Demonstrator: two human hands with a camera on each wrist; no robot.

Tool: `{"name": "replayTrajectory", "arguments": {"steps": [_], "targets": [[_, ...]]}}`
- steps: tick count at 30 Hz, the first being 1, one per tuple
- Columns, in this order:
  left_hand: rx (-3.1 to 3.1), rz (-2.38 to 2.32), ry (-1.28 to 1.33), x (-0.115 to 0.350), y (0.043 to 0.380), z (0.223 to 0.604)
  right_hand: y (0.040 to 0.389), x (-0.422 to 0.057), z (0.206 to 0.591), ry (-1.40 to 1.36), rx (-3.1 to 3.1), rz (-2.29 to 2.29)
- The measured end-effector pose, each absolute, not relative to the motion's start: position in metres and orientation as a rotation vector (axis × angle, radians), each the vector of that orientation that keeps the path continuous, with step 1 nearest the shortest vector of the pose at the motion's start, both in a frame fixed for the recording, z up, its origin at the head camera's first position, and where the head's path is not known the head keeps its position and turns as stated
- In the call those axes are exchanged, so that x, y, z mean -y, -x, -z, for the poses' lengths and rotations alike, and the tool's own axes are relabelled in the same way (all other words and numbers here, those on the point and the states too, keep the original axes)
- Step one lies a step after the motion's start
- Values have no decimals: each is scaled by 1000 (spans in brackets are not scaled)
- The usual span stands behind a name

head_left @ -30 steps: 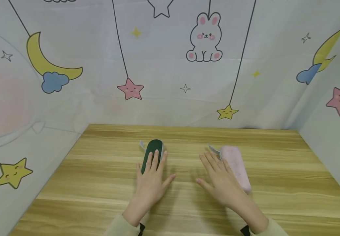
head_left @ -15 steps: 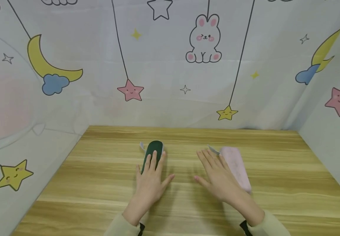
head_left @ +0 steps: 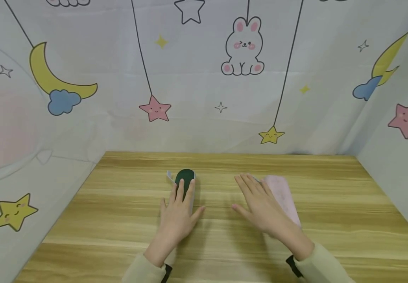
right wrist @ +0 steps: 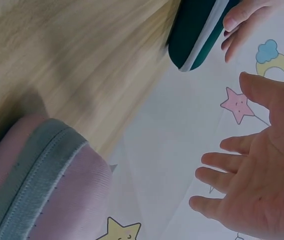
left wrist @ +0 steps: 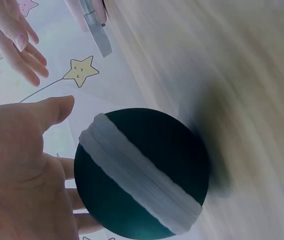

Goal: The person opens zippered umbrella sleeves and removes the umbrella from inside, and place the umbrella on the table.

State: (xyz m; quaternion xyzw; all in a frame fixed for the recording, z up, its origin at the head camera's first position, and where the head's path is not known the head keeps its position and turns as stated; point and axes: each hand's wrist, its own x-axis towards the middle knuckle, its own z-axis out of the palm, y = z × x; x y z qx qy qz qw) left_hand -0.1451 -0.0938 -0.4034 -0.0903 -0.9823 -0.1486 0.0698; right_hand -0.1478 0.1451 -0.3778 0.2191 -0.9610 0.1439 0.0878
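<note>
A dark green zippered pencil case (head_left: 185,174) lies on the left half of the table, its far end showing past my left hand (head_left: 176,220). That hand hovers over it palm down, fingers straight and spread. The left wrist view shows the case's round end with a pale grey zipper (left wrist: 142,175) across it, beside the palm. On the right lies a pink zippered pencil case (head_left: 281,192). My right hand (head_left: 261,208) is over its left side, fingers straight, thumb out, partly covering it. In the right wrist view, a gap shows between the open palm (right wrist: 266,185) and the pink case.
Both cases lie on a wood-grain table (head_left: 218,251). A pale zipper tab (head_left: 170,176) sticks out left of the green case. A white curtain (head_left: 196,78) printed with stars, a moon and a rabbit hangs behind the table and along both sides.
My right hand has shifted slightly forward and left, covering most of the pink case's tab. My left hand has drifted a little left. Both cases stay in place, and the head view has shifted slightly.
</note>
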Motion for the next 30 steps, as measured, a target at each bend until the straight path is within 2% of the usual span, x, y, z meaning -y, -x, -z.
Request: {"name": "replayTrajectory", "arguments": {"steps": [30], "targets": [[3089,584,168,100,160,393,180,-135,368,-787,2899,-292]]}}
